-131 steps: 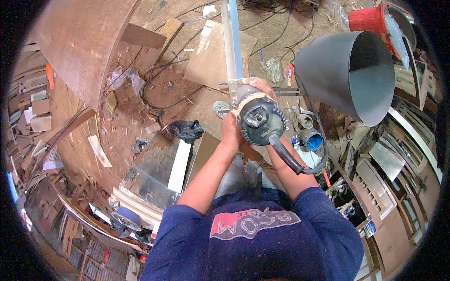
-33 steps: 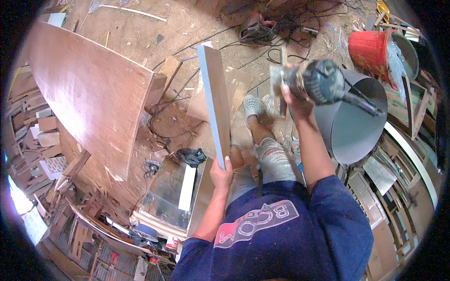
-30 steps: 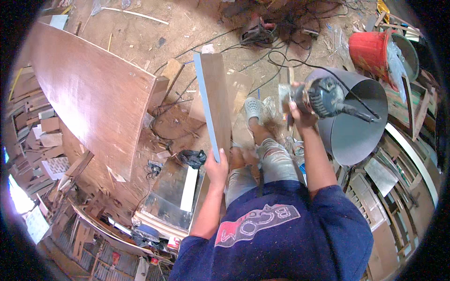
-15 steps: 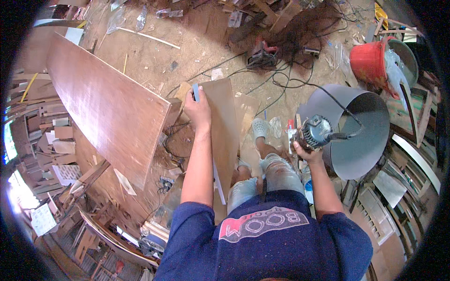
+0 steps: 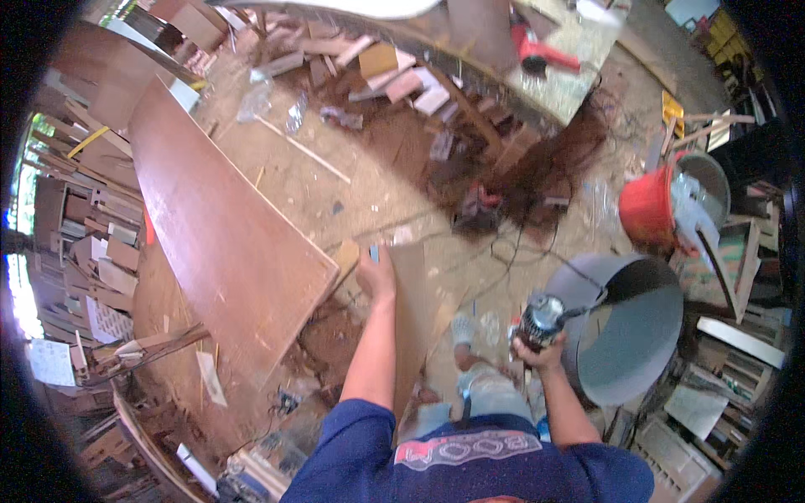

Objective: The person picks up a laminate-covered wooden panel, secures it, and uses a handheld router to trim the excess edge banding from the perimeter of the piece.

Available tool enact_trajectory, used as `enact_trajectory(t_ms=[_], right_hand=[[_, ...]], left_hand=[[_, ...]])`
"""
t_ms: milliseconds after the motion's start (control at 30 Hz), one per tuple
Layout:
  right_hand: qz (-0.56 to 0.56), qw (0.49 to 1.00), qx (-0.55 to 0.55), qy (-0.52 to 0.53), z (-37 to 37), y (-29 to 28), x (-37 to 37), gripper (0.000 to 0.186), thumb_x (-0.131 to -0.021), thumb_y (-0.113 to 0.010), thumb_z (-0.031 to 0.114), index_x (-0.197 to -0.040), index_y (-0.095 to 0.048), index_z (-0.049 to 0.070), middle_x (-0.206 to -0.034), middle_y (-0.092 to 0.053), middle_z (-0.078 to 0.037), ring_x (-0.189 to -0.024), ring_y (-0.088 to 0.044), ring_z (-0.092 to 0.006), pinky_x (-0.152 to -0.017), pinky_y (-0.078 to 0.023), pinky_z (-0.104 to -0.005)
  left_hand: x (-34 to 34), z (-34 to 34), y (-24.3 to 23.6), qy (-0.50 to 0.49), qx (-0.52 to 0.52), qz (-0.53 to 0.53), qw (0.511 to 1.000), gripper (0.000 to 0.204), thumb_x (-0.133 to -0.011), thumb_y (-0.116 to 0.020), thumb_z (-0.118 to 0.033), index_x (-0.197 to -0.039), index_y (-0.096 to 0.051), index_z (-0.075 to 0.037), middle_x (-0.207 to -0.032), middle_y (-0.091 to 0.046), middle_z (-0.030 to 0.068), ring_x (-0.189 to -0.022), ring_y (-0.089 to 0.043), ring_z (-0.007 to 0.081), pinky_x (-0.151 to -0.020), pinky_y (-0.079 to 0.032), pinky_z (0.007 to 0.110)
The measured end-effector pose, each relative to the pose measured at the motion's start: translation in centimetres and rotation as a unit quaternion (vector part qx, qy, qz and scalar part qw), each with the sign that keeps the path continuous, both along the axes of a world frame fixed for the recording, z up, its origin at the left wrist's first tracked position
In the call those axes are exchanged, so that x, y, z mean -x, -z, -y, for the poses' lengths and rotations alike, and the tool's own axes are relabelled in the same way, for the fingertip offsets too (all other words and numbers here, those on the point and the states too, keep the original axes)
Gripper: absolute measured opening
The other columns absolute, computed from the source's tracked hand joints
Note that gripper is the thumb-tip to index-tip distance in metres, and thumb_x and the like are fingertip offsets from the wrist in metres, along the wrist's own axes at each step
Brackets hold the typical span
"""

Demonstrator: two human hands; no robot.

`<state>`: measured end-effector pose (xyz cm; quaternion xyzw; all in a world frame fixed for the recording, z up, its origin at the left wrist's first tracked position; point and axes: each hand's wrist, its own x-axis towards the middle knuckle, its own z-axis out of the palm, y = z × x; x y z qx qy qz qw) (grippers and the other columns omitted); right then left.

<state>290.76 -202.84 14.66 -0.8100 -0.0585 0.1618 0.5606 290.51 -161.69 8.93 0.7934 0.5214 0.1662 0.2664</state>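
My left hand (image 5: 376, 278) is closed around the top edge of a narrow brown board (image 5: 412, 306), which stands in front of my legs. A small blue piece (image 5: 374, 252) shows at its fingertips; whether it belongs to the board I cannot tell. My right hand (image 5: 541, 355) grips a corded power tool (image 5: 544, 315) with a round, dark, silvery motor body, perhaps a trim router. Its black cord runs off the tool's right side. Close beside the tool stands a rolled grey sheet (image 5: 631, 335). The tool's working end is hidden by my fingers.
A large brown panel (image 5: 222, 243) lies raised at the left. Cables and another power tool (image 5: 478, 210) lie on the dusty floor ahead. Further off are wood offcuts (image 5: 402, 84) and a workbench with a red tool (image 5: 541, 54). A red bucket (image 5: 650, 208) stands at the right.
The view has tilted up, bringing the workbench and offcuts into sight, so everything sits lower in the picture. Both hands keep their holds on the board and the power tool.
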Motion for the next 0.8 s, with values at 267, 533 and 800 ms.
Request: enact_trajectory(t_ms=[267, 533, 800], right_hand=[[0.048, 0.996, 0.033, -0.066, 0.4, -1.8, -0.6, 0.040, -0.070, -0.091, 0.033, -0.101, -0.079, 0.012, -0.090, -0.080, -0.003, -0.085, -0.078, -0.0223, -0.081, -0.062, -0.0391], [0.145, 0.986, 0.021, -0.078, 0.6, -5.5, -0.7, 0.050, -0.075, -0.083, 0.043, -0.103, -0.073, 0.003, -0.091, -0.078, -0.012, -0.080, -0.076, -0.0280, -0.070, -0.062, -0.0434], [-0.242, 0.928, -0.283, 0.017, 0.5, -10.0, -0.2, 0.064, -0.091, -0.046, 0.050, -0.114, -0.066, -0.007, -0.087, -0.068, -0.023, -0.061, -0.065, -0.0372, -0.054, -0.058, -0.0452]], left_hand=[[3.3, -0.8, 0.7, 0.032, -0.021, 0.138, 0.990, 0.038, -0.102, -0.068, -0.035, -0.118, -0.074, -0.001, -0.102, -0.074, 0.0276, -0.094, -0.072, 0.0483, -0.080, -0.056, 0.055], [12.6, 2.7, -3.3, 0.084, -0.021, 0.005, 0.996, 0.027, -0.094, -0.075, -0.028, -0.108, -0.077, -0.005, -0.095, -0.076, 0.0220, -0.089, -0.072, 0.0444, -0.080, -0.056, 0.054], [18.2, 6.2, -5.6, 0.070, 0.026, -0.094, 0.993, 0.027, -0.087, -0.082, -0.024, -0.105, -0.078, -0.005, -0.100, -0.077, 0.0205, -0.094, -0.074, 0.0408, -0.082, -0.058, 0.051]])
